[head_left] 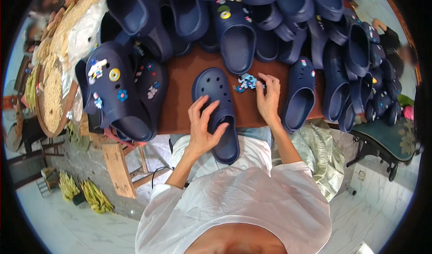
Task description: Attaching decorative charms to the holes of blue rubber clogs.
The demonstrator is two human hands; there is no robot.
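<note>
Navy foam clog (225, 102), one, ventilation holes in the toe: toe on the brown surface (180, 87), heel projecting past its near edge, over the person's lap. No charms seen on its visible upper.

Left hand (201, 127): laid over the clog, fingers spread across the upper's left side, thumb apart from them at the foot opening.

Right hand (269, 97): fingers bent, thumb and fingertips at the right side of the charm heap; whether they pinch a piece cannot be told.

Charm heap (246, 79): small, mostly blue and white pieces, on the surface beyond the near edge, just right of the clog's toe. Blue flower charm (240, 89) at its near side.

Decorated clog (110, 76): at the surface's left edge, bearing a white figure, a yellow disc and a blue flower.

Narrow-looking clog (299, 98): right of the right hand, reaching the near edge, pink and white charms on top.

Stacked navy clogs (292, 2): massed along the far edge and toward the right corner.

Wooden stool (119, 170): on the floor, left of the person.
</note>
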